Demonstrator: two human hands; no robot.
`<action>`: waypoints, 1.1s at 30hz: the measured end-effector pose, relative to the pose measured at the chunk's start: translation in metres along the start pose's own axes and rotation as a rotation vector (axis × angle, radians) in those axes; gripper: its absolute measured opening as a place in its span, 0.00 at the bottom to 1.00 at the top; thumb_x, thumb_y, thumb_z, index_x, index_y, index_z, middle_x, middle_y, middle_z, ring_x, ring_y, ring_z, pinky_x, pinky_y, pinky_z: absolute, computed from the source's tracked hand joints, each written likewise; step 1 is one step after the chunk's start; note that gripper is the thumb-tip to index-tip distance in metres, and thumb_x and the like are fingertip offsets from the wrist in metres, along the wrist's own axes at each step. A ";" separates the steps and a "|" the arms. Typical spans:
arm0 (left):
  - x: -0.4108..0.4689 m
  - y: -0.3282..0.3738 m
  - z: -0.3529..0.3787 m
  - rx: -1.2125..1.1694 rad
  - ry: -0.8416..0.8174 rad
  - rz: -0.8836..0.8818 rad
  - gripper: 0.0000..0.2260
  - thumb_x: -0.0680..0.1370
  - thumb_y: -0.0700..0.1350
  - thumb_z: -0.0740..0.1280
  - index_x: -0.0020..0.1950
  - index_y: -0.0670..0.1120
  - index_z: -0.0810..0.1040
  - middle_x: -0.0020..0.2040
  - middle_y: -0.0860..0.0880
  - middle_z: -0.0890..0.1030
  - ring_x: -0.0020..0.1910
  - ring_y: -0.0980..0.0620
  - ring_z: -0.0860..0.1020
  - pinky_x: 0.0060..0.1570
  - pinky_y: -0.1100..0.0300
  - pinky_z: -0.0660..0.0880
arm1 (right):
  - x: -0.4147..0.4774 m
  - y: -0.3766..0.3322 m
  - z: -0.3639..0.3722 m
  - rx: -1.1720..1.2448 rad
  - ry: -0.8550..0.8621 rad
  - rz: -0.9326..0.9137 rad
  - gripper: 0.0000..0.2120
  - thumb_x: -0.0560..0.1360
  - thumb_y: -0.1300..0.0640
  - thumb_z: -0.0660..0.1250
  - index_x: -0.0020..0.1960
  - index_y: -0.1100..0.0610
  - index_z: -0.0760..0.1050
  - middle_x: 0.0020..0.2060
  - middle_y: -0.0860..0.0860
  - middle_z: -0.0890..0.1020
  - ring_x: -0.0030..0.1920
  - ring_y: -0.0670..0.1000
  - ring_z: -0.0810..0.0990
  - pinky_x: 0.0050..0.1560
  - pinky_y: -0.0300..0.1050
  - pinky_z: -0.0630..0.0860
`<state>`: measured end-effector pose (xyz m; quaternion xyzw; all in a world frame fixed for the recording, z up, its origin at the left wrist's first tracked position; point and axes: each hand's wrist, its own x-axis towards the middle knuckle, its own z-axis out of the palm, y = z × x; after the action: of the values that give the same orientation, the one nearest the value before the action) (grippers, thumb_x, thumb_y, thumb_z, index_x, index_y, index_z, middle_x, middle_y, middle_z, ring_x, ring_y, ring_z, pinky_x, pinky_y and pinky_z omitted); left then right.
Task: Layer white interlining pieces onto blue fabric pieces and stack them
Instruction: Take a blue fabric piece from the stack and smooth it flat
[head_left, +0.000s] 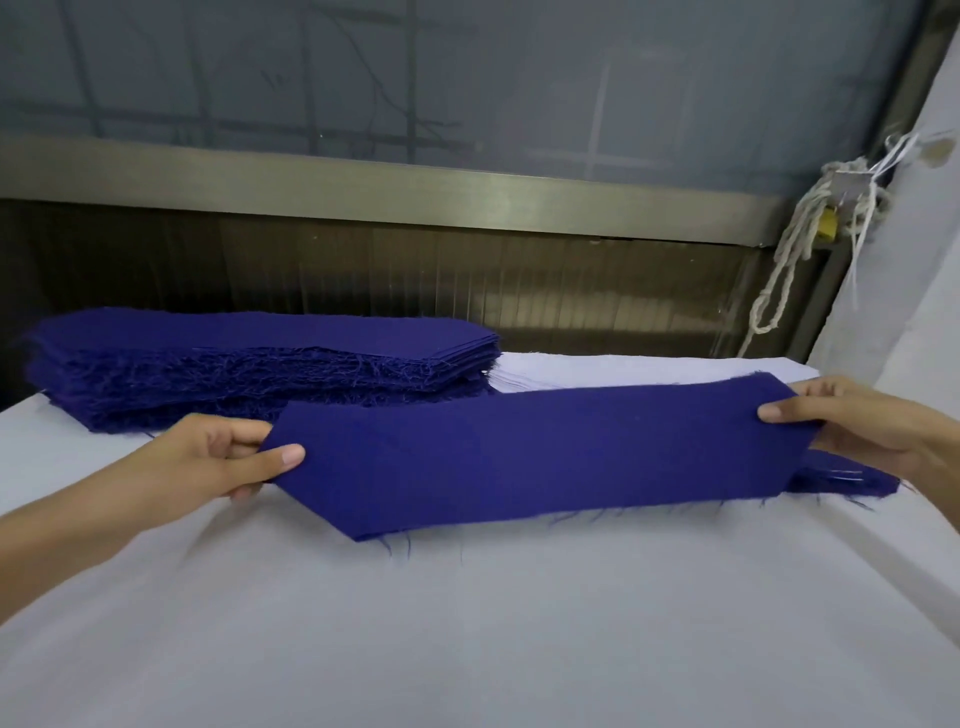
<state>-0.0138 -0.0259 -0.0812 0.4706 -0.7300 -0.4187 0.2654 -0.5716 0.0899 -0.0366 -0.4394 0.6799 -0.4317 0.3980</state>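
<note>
A long blue fabric piece (519, 457) with pointed ends is held just above the white-covered table (467, 639). My left hand (218, 462) pinches its left end, thumb on top. My right hand (862, 431) grips its right end. Under the right end another blue piece (852, 480) lies on the table, mostly hidden. A thick stack of blue fabric pieces (249, 364) with frayed edges sits at the back left. A stack of white interlining pieces (613, 371) lies behind the held piece, at the back right.
A dark wall with a metal rail (415, 195) runs behind the table. White cords and a yellow padlock (828, 226) hang at the upper right next to a pale cloth (914, 260).
</note>
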 end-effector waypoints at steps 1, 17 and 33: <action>0.003 0.006 0.003 -0.009 0.015 0.000 0.14 0.67 0.60 0.71 0.48 0.57 0.87 0.39 0.37 0.81 0.31 0.55 0.71 0.40 0.65 0.71 | 0.000 -0.001 0.000 0.043 0.057 0.007 0.16 0.65 0.59 0.73 0.50 0.66 0.82 0.49 0.61 0.86 0.43 0.55 0.87 0.42 0.43 0.84; 0.090 0.092 0.111 -0.126 0.057 -0.042 0.11 0.76 0.54 0.72 0.42 0.47 0.84 0.22 0.59 0.75 0.29 0.58 0.69 0.30 0.67 0.69 | 0.019 0.033 -0.052 0.486 0.581 0.119 0.12 0.77 0.58 0.70 0.59 0.58 0.74 0.42 0.53 0.79 0.31 0.47 0.78 0.26 0.35 0.76; 0.118 0.078 0.150 -0.135 0.011 -0.131 0.13 0.77 0.50 0.73 0.46 0.40 0.84 0.20 0.56 0.74 0.17 0.59 0.59 0.17 0.68 0.56 | 0.044 0.071 -0.068 0.067 0.851 0.197 0.16 0.71 0.59 0.78 0.37 0.61 0.70 0.33 0.57 0.74 0.31 0.54 0.70 0.31 0.46 0.69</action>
<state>-0.2166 -0.0629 -0.0907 0.5005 -0.6665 -0.4807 0.2724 -0.6650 0.0821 -0.0894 -0.1422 0.8075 -0.5560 0.1360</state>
